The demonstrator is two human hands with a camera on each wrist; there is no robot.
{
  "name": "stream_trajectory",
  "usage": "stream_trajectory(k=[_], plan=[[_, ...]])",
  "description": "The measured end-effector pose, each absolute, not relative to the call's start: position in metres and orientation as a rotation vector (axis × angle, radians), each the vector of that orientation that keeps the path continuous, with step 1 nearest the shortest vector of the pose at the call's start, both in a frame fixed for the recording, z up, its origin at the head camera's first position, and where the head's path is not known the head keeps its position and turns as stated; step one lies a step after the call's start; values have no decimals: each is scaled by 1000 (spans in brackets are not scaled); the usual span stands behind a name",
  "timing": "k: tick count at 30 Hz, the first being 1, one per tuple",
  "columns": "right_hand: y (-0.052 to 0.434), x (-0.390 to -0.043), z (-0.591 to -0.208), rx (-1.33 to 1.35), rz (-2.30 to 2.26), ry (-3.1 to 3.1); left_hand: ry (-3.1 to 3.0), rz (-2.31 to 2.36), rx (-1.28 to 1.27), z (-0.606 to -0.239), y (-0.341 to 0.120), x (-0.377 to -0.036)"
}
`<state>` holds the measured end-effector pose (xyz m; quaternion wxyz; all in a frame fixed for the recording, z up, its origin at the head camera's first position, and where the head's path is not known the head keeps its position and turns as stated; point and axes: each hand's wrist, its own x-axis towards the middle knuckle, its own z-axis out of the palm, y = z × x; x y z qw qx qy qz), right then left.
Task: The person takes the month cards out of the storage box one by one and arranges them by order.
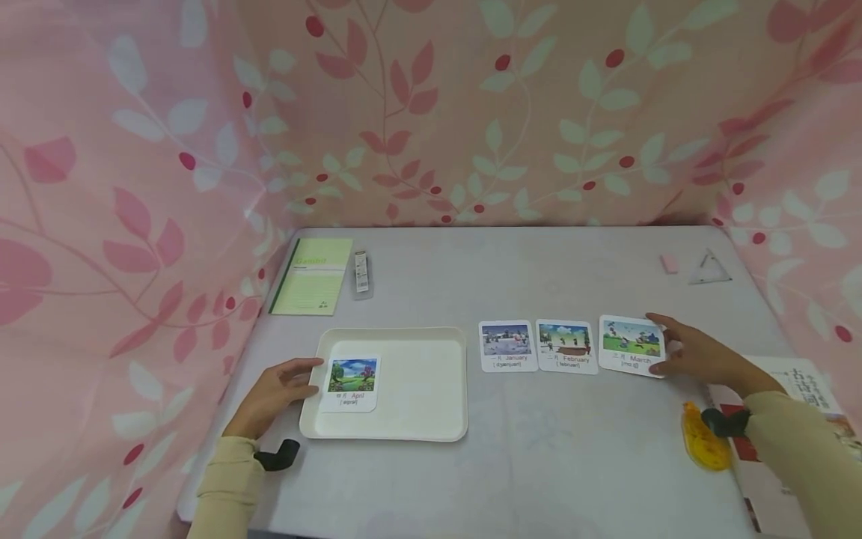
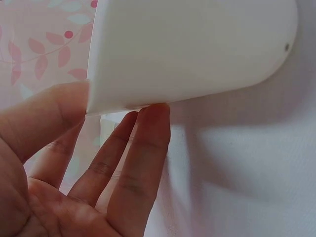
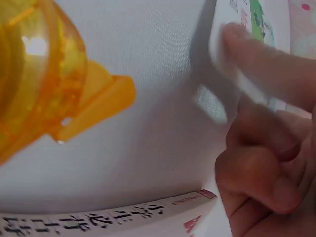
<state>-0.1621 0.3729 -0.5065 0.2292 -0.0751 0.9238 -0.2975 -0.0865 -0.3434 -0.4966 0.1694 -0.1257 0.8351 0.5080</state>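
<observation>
Over at 3 o'clock on my counter (image 1: 539,479), right hand (image 1: 700,355) pinches the March card (image 1: 631,344) extending the row, left hand (image 1: 272,393) spread steadying the tray (image 1: 417,389).

white tray (image 1: 431,389); pink leafy curtain (image 1: 431,112)

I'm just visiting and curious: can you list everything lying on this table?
Month cards: four, white with colour pictures; January, February and March in a row right of the tray, April in the tray.
Tray: one, cream, front left.
Notebook: one, light green, back left.
Small clear packet: one, beside the notebook.
Eraser: one, pink, back right.
Set square: one, clear, back right.
Orange plastic item: one, front right.
Book: one, white and red, right edge.
Left hand: touches the tray's left rim.
Right hand: holds the March card's right edge.
</observation>
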Motion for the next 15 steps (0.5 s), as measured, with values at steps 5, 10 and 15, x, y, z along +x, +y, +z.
stream_trajectory(k=[5,10,15], plan=[[368,-169,-508,-228,-703,2573,2371,1453,-365,-496,-342,-87],[361,-174,-506,-255,-590,2602,2359,1474,-361,-496,-341,-86],[353,-180,-504,-304,-498,2607,2350,1482,-373,-497,-342,-86]])
